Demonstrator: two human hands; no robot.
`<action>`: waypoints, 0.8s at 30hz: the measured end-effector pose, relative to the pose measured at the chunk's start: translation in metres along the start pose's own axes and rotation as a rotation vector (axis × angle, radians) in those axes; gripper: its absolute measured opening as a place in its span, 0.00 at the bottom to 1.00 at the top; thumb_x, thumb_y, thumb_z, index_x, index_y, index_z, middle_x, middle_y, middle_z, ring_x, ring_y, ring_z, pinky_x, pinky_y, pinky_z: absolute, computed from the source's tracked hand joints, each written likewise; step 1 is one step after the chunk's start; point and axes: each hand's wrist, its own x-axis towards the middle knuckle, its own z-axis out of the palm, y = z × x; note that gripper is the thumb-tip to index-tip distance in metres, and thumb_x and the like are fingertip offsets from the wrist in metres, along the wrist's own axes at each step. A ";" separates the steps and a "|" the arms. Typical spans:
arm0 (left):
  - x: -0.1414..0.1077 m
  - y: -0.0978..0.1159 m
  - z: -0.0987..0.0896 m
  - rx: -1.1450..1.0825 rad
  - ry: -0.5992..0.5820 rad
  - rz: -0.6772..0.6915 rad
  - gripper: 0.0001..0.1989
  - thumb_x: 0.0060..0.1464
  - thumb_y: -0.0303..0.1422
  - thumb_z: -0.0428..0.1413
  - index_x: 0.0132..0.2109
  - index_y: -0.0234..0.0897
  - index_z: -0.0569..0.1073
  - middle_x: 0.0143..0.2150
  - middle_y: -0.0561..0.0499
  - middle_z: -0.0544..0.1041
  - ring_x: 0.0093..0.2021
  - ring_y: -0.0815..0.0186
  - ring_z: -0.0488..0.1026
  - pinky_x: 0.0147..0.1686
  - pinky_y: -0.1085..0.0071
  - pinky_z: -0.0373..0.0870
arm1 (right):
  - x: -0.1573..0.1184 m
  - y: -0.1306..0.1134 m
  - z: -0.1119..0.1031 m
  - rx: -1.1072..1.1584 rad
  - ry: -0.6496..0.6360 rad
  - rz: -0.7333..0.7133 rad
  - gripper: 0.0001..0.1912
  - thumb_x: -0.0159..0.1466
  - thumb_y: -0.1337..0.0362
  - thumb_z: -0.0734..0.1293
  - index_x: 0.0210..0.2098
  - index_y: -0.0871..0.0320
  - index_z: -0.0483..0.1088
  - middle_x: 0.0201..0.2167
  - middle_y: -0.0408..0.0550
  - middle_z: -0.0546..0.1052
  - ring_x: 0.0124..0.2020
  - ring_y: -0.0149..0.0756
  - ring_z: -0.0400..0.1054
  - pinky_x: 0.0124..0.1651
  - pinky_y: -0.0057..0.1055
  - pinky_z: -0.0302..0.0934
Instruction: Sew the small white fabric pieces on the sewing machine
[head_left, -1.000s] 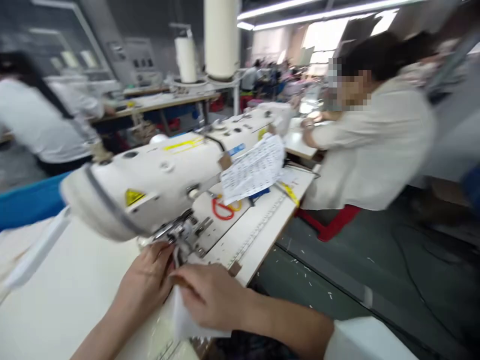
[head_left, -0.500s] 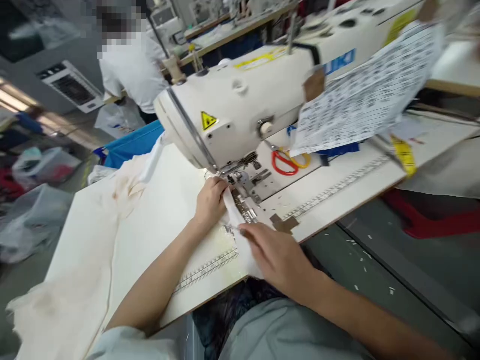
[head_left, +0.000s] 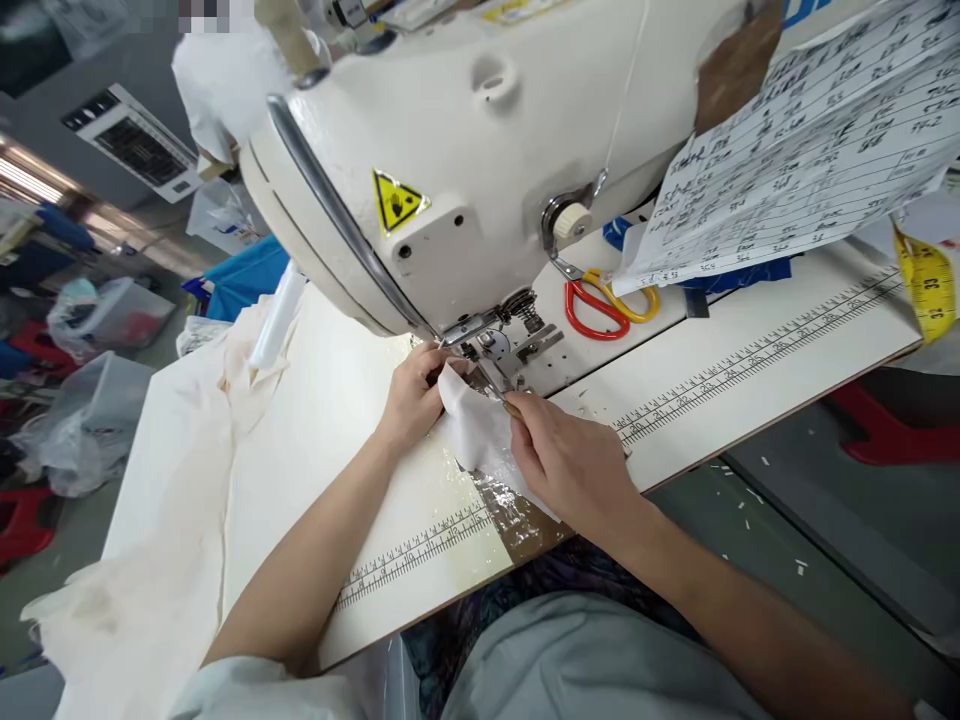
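Note:
A strip of white fabric [head_left: 480, 425] lies at the needle area of a white sewing machine [head_left: 465, 160], its loose end hanging folded toward the table's front edge. My left hand [head_left: 412, 395] is closed on the far end of this fabric, left of the presser foot; its fingertips are partly hidden under the machine head. My right hand [head_left: 574, 465] is closed in a pinch just right of the cloth. From its fingertips a slender metal tool [head_left: 501, 391] points toward the presser foot; its exact kind is unclear.
Red-and-yellow-handled scissors [head_left: 598, 318] lie behind the needle area. A handwritten sheet [head_left: 795, 160] hangs off the machine at right, near a yellow tape measure [head_left: 926, 285]. Cream fabric [head_left: 172, 540] drapes over the table's left side. A person in white [head_left: 221, 80] is beyond.
The view has moved closer to the machine. My right hand has shifted up toward the presser foot, and the white fabric, stretched straight before, now sags in folds. My left hand stays at the needle.

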 end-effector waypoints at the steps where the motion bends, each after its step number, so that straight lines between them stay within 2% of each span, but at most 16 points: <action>1: 0.000 0.000 0.000 -0.005 -0.001 0.001 0.11 0.58 0.41 0.57 0.35 0.40 0.78 0.35 0.50 0.77 0.36 0.63 0.73 0.36 0.68 0.68 | 0.000 0.000 0.000 0.000 -0.004 0.006 0.14 0.72 0.67 0.56 0.48 0.62 0.71 0.33 0.47 0.81 0.26 0.32 0.74 0.22 0.29 0.52; 18: 0.000 -0.002 0.000 0.009 -0.004 0.019 0.09 0.58 0.39 0.57 0.34 0.40 0.78 0.35 0.50 0.77 0.35 0.63 0.72 0.36 0.67 0.66 | 0.007 -0.005 -0.006 -0.053 -0.250 0.112 0.17 0.73 0.66 0.55 0.54 0.60 0.70 0.42 0.49 0.82 0.30 0.34 0.77 0.24 0.29 0.53; 24: -0.001 -0.001 -0.001 0.003 -0.023 -0.013 0.10 0.57 0.41 0.59 0.35 0.41 0.78 0.35 0.50 0.77 0.36 0.63 0.72 0.36 0.67 0.67 | 0.010 -0.005 -0.006 -0.063 -0.272 0.099 0.17 0.73 0.66 0.55 0.56 0.60 0.69 0.43 0.50 0.81 0.32 0.35 0.77 0.24 0.31 0.55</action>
